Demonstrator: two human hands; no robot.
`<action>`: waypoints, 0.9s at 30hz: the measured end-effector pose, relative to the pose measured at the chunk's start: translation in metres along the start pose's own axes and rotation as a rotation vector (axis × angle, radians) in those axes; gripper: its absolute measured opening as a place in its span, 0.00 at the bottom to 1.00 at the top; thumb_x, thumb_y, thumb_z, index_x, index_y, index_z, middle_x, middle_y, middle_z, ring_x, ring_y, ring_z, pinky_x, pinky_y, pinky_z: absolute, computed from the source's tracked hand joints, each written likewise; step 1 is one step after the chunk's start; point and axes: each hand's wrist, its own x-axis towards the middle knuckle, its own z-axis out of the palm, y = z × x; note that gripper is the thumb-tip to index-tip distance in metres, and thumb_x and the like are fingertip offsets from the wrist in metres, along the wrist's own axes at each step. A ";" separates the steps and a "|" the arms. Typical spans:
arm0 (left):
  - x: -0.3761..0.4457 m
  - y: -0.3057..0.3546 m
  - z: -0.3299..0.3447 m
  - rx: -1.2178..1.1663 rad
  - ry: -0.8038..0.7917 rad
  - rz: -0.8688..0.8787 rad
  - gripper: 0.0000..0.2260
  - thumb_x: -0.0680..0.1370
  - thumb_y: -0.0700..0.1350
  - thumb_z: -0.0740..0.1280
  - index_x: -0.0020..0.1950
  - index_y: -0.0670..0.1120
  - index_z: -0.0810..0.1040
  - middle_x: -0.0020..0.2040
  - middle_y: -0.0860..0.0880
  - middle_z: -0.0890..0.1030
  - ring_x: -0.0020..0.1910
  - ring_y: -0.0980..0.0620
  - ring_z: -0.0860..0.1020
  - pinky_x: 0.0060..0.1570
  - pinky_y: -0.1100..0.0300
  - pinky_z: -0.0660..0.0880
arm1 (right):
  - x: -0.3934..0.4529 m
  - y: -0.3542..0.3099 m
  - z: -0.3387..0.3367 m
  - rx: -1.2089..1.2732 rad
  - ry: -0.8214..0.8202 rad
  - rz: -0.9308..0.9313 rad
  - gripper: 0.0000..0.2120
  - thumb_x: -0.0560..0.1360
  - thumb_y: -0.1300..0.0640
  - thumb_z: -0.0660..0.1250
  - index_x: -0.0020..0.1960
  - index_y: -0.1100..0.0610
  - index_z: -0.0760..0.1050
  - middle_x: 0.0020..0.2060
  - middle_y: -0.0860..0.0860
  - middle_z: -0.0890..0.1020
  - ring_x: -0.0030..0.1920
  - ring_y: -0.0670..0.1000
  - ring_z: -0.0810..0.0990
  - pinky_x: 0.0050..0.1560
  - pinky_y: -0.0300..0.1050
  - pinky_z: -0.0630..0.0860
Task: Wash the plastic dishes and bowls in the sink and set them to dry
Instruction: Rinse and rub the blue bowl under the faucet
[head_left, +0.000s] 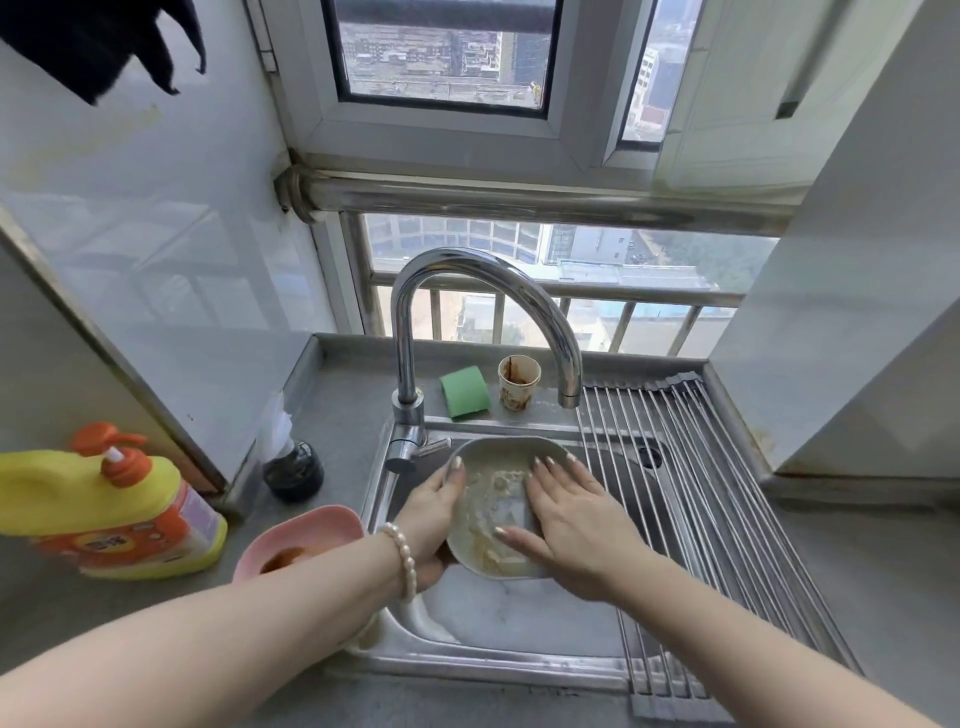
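A pale grey-green plastic dish (485, 506), smeared with food residue, is tilted up over the steel sink (498, 662). My left hand (428, 512) grips its left rim, thumb on the inside. My right hand (569, 517) lies flat with straight fingers inside the dish, pressing on a grey pad, partly hidden under the palm. A pink plastic bowl (298, 538) with brown sauce in it stands on the counter left of the sink, partly behind my left forearm.
The chrome tap (485, 312) arches over the sink; no water shows. A roll-up steel drying rack (691, 499) covers the sink's right side. Behind stand a green sponge (464, 391) and a stained paper cup (518, 382). A yellow detergent bottle (111, 512) stands far left.
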 end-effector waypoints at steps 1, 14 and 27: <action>0.001 -0.003 0.004 -0.020 -0.032 -0.021 0.12 0.82 0.52 0.57 0.61 0.51 0.75 0.56 0.44 0.83 0.53 0.42 0.81 0.49 0.47 0.78 | 0.009 -0.004 -0.005 0.053 -0.039 0.057 0.54 0.62 0.27 0.25 0.78 0.59 0.44 0.77 0.55 0.44 0.77 0.52 0.42 0.75 0.48 0.36; 0.017 -0.001 -0.007 0.053 0.033 0.007 0.16 0.83 0.55 0.54 0.57 0.47 0.76 0.48 0.44 0.84 0.45 0.44 0.84 0.44 0.47 0.81 | -0.022 -0.008 -0.025 -0.042 -0.224 -0.191 0.44 0.73 0.31 0.34 0.77 0.58 0.56 0.77 0.55 0.56 0.77 0.52 0.53 0.76 0.46 0.44; 0.029 0.006 -0.011 0.333 0.147 0.150 0.16 0.84 0.50 0.54 0.60 0.43 0.76 0.54 0.45 0.81 0.55 0.47 0.79 0.60 0.50 0.74 | -0.017 -0.034 -0.020 0.364 -0.385 -0.314 0.34 0.79 0.36 0.52 0.78 0.50 0.47 0.78 0.49 0.51 0.77 0.50 0.51 0.76 0.48 0.51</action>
